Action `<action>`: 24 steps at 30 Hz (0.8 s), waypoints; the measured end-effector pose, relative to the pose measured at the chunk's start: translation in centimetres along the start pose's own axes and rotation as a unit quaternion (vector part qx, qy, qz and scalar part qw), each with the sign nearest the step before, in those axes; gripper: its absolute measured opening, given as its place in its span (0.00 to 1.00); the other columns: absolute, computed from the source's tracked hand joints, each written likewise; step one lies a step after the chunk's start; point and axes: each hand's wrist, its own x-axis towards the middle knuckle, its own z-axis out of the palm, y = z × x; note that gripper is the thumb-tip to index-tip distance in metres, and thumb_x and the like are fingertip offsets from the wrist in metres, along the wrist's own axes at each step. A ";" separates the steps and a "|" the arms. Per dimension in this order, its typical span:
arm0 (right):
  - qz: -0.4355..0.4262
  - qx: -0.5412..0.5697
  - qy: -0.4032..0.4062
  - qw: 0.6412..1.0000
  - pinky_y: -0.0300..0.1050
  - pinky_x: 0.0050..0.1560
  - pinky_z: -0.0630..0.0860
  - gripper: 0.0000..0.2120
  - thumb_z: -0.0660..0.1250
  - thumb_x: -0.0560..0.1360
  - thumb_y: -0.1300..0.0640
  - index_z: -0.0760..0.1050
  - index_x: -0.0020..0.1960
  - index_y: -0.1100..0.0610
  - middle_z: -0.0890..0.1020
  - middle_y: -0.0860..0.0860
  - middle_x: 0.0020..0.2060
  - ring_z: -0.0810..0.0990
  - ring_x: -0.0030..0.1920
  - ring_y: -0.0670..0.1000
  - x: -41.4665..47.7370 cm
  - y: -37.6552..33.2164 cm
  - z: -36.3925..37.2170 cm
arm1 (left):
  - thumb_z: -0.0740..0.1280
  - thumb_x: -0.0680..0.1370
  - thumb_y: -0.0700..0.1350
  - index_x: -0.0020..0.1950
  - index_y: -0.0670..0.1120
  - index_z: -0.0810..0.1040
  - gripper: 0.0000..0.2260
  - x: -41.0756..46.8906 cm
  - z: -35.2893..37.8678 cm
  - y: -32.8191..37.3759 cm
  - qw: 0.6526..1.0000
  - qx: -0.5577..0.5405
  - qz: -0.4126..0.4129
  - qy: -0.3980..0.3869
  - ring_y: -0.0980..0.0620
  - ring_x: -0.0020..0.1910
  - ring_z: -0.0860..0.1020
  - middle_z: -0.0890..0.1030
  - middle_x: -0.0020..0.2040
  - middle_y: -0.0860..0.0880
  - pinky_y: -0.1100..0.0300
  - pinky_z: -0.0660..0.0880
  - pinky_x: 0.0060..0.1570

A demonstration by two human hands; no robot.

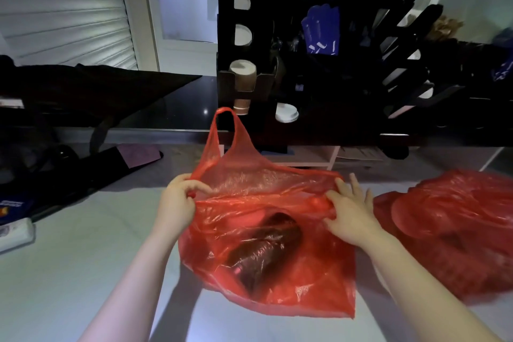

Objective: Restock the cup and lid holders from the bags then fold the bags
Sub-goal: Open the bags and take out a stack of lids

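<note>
While spreading the mouth of the red bag [319, 272] on the counter [69, 272], best to draw both rims apart evenly. Head view: pinching left rim with fingers of left hand [176, 203]; gripping bunched right rim between thumb and fingers of right hand [351, 215]. Holds dark wrapped stack [263, 250], probably cups. Alongside, second red bag [449, 230], contents unclear. Behind, cup holder [226, 44], partly stocked.
</note>
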 end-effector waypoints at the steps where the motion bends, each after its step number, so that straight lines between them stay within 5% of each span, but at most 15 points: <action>1: -0.010 0.035 -0.009 0.999 0.65 0.71 0.38 0.22 0.67 0.70 0.53 0.70 0.64 0.46 0.52 0.51 0.77 0.37 0.76 0.56 -0.2 -0.2 -0.1 | 0.53 0.67 0.22 0.45 0.46 0.84 0.26 -0.2 0.2 0.0 1.000 0.019 -0.008 -0.019 0.43 0.55 0.76 0.76 0.59 0.45 0.55 0.71 0.57; 4: -0.042 0.196 0.083 0.976 0.62 0.74 0.43 0.21 0.64 0.69 0.62 0.73 0.57 0.42 0.66 0.46 0.72 0.50 0.76 0.51 -1.0 -1.3 -1.3 | 0.58 0.69 0.26 0.58 0.37 0.79 0.21 -0.7 0.7 -0.2 0.996 0.063 -0.019 -0.060 0.41 0.60 0.74 0.75 0.61 0.42 0.59 0.68 0.58; 7: -0.103 0.314 0.238 0.913 0.53 0.65 0.69 0.09 0.60 0.76 0.55 0.78 0.50 0.46 0.80 0.41 0.52 0.75 0.59 0.44 -1.5 -3.0 -2.4 | 0.64 0.67 0.30 0.59 0.38 0.73 0.20 -1.5 0.9 0.5 0.990 0.068 -0.022 -0.118 0.45 0.51 0.74 0.71 0.56 0.46 0.59 0.71 0.50; 10: -0.117 0.313 0.159 0.929 0.38 0.53 0.73 0.15 0.53 0.80 0.47 0.78 0.54 0.48 0.81 0.40 0.48 0.79 0.52 0.43 -1.4 -5.4 -2.7 | 0.70 0.68 0.35 0.74 0.47 0.57 0.38 -2.3 0.8 1.2 0.979 0.043 -0.016 -0.196 0.54 0.47 0.74 0.65 0.64 0.52 0.75 0.69 0.40; 12: -0.119 0.195 0.080 0.970 0.43 0.53 0.74 0.16 0.56 0.80 0.44 0.76 0.60 0.49 0.82 0.45 0.53 0.79 0.55 0.48 -0.9 -5.8 -1.7 | 0.72 0.70 0.39 0.78 0.53 0.44 0.47 -2.4 0.8 1.1 0.970 0.047 -0.020 -0.238 0.53 0.61 0.72 0.56 0.74 0.51 0.73 0.67 0.53; 14: -0.122 0.095 -0.004 0.988 0.48 0.60 0.72 0.22 0.62 0.75 0.39 0.72 0.66 0.47 0.80 0.46 0.59 0.77 0.59 0.50 -1.2 -5.8 -0.6 | 0.73 0.72 0.45 0.78 0.54 0.50 0.42 -2.7 0.3 1.3 0.972 0.070 -0.015 -0.226 0.50 0.75 0.57 0.41 0.78 0.50 0.65 0.58 0.65; 16: -0.137 0.009 -0.062 0.989 0.54 0.70 0.61 0.28 0.67 0.71 0.40 0.69 0.69 0.46 0.77 0.47 0.63 0.72 0.65 0.51 -1.7 -5.7 0.6 | 0.72 0.73 0.46 0.75 0.55 0.62 0.33 -2.8 -0.2 2.0 0.981 0.118 0.032 -0.149 0.45 0.77 0.48 0.37 0.77 0.45 0.55 0.53 0.71; 20: -0.187 -0.021 0.001 0.982 0.55 0.74 0.49 0.16 0.64 0.76 0.50 0.74 0.64 0.44 0.73 0.45 0.65 0.66 0.69 0.51 -2.5 -5.8 2.0 | 0.65 0.72 0.34 0.57 0.44 0.81 0.16 -3.3 0.0 5.2 0.935 0.150 0.318 0.038 0.36 0.71 0.64 0.65 0.72 0.36 0.42 0.62 0.68; 22: -0.211 0.012 0.052 0.976 0.52 0.73 0.54 0.14 0.63 0.76 0.56 0.79 0.59 0.47 0.75 0.46 0.64 0.68 0.67 0.52 -2.8 -5.8 2.0 | 0.56 0.78 0.36 0.49 0.41 0.83 0.15 -3.2 1.0 6.6 0.877 0.146 0.458 0.017 0.39 0.61 0.76 0.78 0.61 0.38 0.46 0.73 0.60; 24: -0.237 0.043 0.105 0.965 0.51 0.64 0.67 0.11 0.65 0.74 0.60 0.82 0.53 0.52 0.80 0.49 0.57 0.75 0.60 0.55 -3.1 -5.9 1.8 | 0.56 0.79 0.37 0.49 0.42 0.83 0.15 -2.4 2.0 7.7 0.831 0.179 0.515 -0.112 0.42 0.51 0.80 0.83 0.52 0.43 0.50 0.77 0.49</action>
